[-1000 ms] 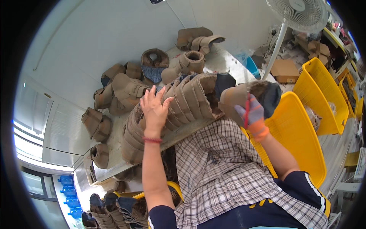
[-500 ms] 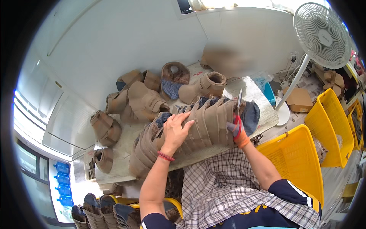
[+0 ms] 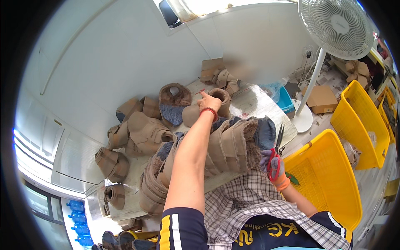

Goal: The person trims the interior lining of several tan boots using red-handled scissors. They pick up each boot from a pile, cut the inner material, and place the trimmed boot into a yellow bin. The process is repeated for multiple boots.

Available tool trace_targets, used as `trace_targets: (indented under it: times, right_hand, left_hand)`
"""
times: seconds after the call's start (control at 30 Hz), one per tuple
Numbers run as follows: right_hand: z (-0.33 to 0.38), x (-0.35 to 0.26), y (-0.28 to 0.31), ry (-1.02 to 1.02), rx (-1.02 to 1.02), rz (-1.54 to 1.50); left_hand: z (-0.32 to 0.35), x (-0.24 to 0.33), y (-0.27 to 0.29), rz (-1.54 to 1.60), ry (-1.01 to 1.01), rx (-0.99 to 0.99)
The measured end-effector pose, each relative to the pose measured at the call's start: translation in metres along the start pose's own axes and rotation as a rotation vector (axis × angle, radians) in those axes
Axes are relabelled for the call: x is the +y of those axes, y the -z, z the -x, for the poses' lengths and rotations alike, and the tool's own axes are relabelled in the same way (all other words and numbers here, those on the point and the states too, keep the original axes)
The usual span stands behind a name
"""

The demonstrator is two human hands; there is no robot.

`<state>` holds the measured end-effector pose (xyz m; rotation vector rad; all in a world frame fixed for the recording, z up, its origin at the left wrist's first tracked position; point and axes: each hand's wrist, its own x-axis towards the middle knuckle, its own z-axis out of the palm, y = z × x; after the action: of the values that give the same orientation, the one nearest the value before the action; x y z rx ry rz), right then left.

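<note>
My left hand (image 3: 209, 102) reaches across the table over a brown boot upper (image 3: 225, 101) with a round fleecy opening. At least one finger is stretched out; the rest are partly hidden. In my gloved right hand (image 3: 278, 174) are red-handled scissors (image 3: 273, 163), their dark blades pointing up and away. The scissors are beside the near right end of a long row of nested brown boot uppers (image 3: 231, 146) with fleece lining and blue-grey patches. My left forearm crosses above this row and hides its middle.
More loose brown uppers (image 3: 146, 131) lie at the table's left and back. A yellow basket (image 3: 329, 175) stands right of my lap, another (image 3: 360, 129) beyond it. A white standing fan (image 3: 308, 89), a blue bin (image 3: 285, 100) and a cardboard box (image 3: 321, 99) are at the far right.
My left hand has left the row of uppers and reached forward to the single upper. My right hand, with the scissors, has come away from the row's end. The view has shifted.
</note>
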<state>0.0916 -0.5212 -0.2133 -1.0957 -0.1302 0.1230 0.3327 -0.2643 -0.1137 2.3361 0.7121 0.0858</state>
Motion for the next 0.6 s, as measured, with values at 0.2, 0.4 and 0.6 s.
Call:
trace_targets:
  times: [0.2, 0.4, 0.6]
  right_hand:
    - [0.028, -0.023, 0.027, 0.026, 0.047, 0.093]
    - [0.048, -0.085, -0.002, 0.087, -0.170, 0.111]
    - [0.074, -0.162, -0.074, 0.065, -0.620, 0.799]
  left_hand:
    - [-0.001, -0.040, 0.129, 0.849, -0.014, -0.298]
    - [0.132, -0.134, 0.260, 1.515, -0.085, -0.660]
    - [0.313, -0.301, 0.213, 0.489, -0.792, -0.387]
